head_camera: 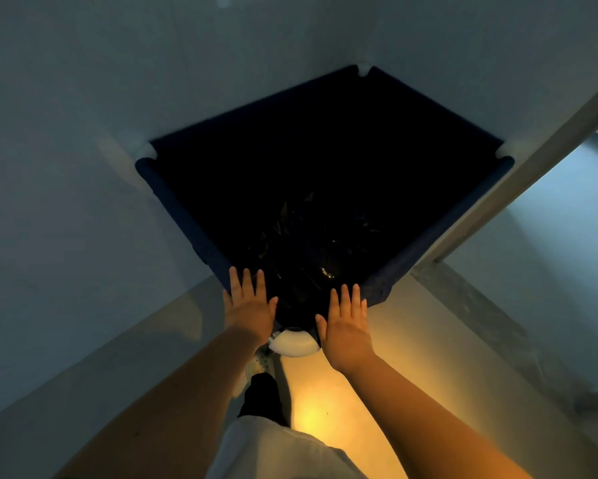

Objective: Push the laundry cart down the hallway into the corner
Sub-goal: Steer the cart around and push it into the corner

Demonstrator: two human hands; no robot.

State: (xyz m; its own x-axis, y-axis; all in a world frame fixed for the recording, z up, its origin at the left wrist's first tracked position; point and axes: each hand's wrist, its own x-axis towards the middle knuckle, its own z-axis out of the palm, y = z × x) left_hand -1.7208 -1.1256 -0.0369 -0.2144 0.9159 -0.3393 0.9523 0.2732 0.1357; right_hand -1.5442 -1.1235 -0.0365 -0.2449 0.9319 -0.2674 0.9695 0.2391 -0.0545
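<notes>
**Cart nosed into the corner, both palms flat on its near rim**

The fingers (245,281) of the left hand (247,305) lie straight and slightly spread, laid flat over the navy fabric rim; they clamp on nothing. The right hand (347,323) matches it, fingers extended and apart, palm down on the rim on the other side of the white corner joint (296,345) that sits between the two wrists. Neither hand wraps the frame; both look set to press rather than hold.

The laundry cart (187,216) stands diamond-wise to the person, its far corner joint (363,69) right up in the meeting of the two walls (83,98), so the push looks close to finished. Inside, only dark crumpled contents show dimly, too dark to name.

Judging by the fabric sleeves over a tube frame, the sides will give under pressure while the tubes and corner joints stay stiff. The cart probably moves easily on the smooth floor (394,340). The firmest place to take hold is the rim tubes beside the near joint, not the cloth.
</notes>
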